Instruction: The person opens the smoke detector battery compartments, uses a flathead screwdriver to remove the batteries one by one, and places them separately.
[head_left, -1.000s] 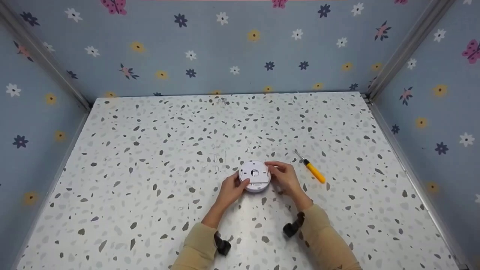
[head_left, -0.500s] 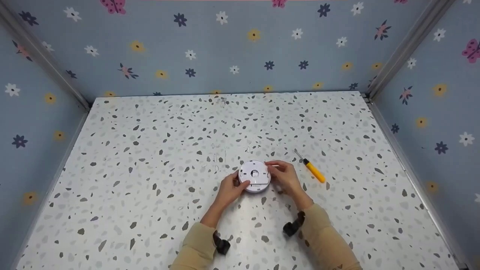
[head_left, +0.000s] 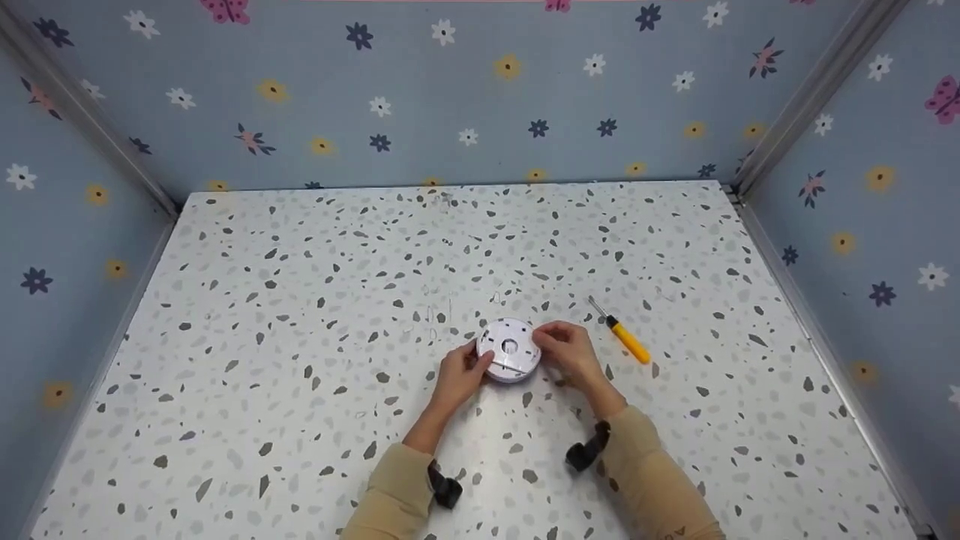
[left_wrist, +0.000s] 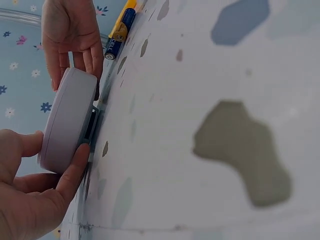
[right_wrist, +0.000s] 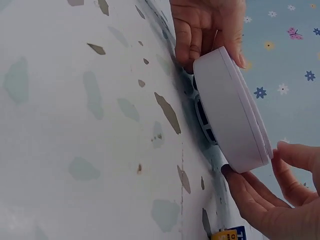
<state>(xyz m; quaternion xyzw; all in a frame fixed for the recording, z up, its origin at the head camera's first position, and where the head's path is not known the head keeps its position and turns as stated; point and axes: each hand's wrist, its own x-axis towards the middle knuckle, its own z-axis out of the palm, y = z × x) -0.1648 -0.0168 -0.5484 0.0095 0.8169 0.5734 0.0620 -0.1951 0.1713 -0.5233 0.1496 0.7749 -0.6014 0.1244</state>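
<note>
A round white smoke detector is held between both hands, its slotted mounting plate facing up. My left hand grips its left side, thumb on top of the plate and fingers beneath. At the right rim, my right hand pinches the edge. From the left wrist view, the white side wall stands a little above the table, with a dark vent on the underside. The right wrist view has my right hand with its thumb at the plate's rim and fingers under the body.
A yellow-handled screwdriver lies to the right of my right hand. Blue and yellow batteries lie near it, hidden in the head view. The speckled white table is walled by flower-patterned panels.
The mounting plate has turned clockwise on the smoke detector, its straight edge now sloping down to the right. The hands have shifted only slightly.
</note>
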